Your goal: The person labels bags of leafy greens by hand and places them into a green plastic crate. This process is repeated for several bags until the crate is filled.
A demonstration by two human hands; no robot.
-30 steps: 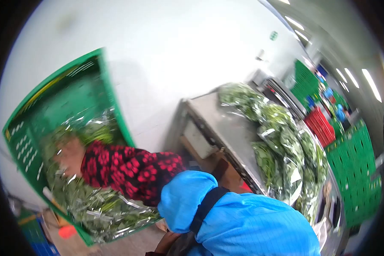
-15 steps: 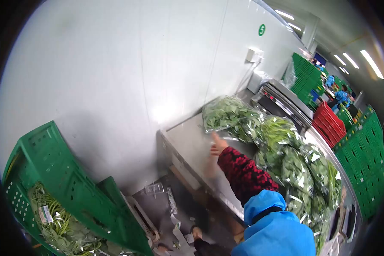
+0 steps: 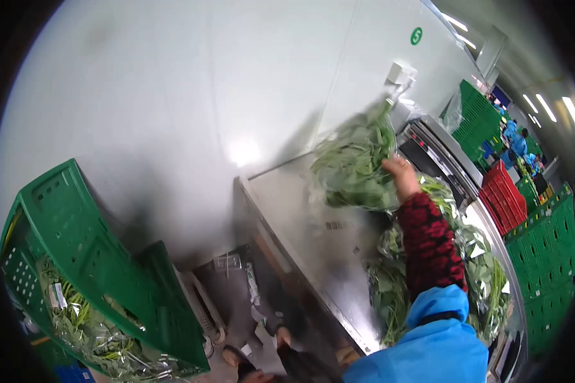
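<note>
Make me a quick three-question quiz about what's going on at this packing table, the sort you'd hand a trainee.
1. True or false: the raised hand has a grip on a clear bag of leafy greens, lifted off the steel table.
2. Where does the green crate holding bagged greens stand?
A. on the table
B. tilted at lower left, beside the table
C. on the red crates
3. Fill in: the sleeve below the raised hand is red and ____.

Key: 1 true; 2 B; 3 black. Which hand it is cannot be told from this view.
</note>
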